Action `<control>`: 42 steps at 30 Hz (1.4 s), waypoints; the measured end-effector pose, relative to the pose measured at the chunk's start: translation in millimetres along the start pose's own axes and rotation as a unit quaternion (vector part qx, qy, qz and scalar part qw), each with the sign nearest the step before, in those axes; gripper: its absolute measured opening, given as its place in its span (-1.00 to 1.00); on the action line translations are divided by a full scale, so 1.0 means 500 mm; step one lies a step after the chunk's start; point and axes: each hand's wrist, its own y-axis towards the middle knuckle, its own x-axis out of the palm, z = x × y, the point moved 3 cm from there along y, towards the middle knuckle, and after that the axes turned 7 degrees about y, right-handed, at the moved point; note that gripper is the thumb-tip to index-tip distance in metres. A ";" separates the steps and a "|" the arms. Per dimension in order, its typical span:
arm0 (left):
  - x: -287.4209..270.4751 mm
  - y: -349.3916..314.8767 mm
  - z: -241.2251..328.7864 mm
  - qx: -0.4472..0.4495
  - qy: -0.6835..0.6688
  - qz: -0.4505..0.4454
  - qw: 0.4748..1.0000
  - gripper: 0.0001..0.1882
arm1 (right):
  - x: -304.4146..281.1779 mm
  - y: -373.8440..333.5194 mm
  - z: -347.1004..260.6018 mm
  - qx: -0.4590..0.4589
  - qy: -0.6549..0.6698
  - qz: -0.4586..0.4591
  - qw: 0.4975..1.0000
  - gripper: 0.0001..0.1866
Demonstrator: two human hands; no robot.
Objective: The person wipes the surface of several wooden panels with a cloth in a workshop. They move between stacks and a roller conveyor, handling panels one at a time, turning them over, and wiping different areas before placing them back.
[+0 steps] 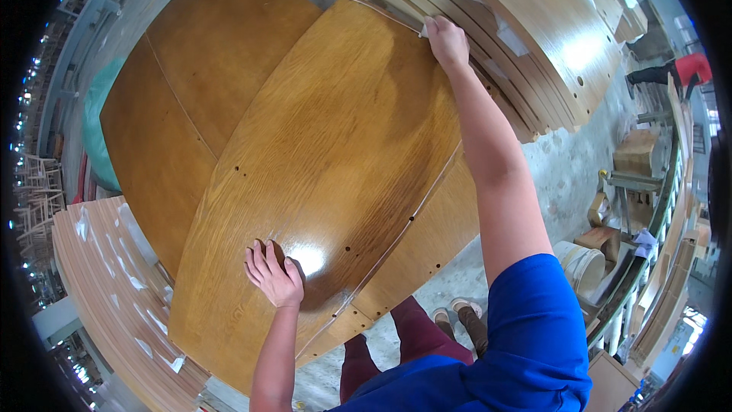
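Observation:
A glossy brown wooden panel point(328, 145) with curved long sides and a few small drilled holes lies in front of me, on top of other panels. My left hand point(274, 275) rests palm down on its near left part, fingers spread. At the panel's far right corner, my right hand point(448, 42) is closed, with a small white piece point(424, 32) showing at its fingers; whether it is cloth or foam I cannot tell. A thin pale line runs along the panel's right edge, above a lower wooden panel point(415, 255) with holes.
Another brown panel point(183, 84) lies to the left. Stacks of lighter panels stand at the far right point(549, 23) and near left point(114, 282). A white bucket point(578, 268) and a curved rail point(656, 221) are at right. A person in red point(692, 69) is farther off; someone's shoes point(465, 307) show beside me.

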 end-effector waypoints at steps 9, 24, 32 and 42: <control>0.006 -0.003 0.001 -0.002 0.002 0.010 1.000 -0.50 | -0.036 -0.027 0.027 0.003 -0.016 -0.003 1.000 -0.58; 0.008 -0.011 0.000 0.011 0.028 0.023 0.999 -0.50 | -0.200 -0.130 0.171 -0.006 -0.034 0.022 0.999 -0.55; 0.007 -0.013 0.003 0.011 0.029 0.017 0.999 -0.50 | -0.224 -0.149 0.194 -0.023 -0.070 0.042 0.996 -0.58; 0.005 -0.005 0.005 -0.011 -0.005 0.012 1.000 -0.50 | -0.230 -0.153 0.188 -0.020 -0.063 -0.022 0.998 -0.67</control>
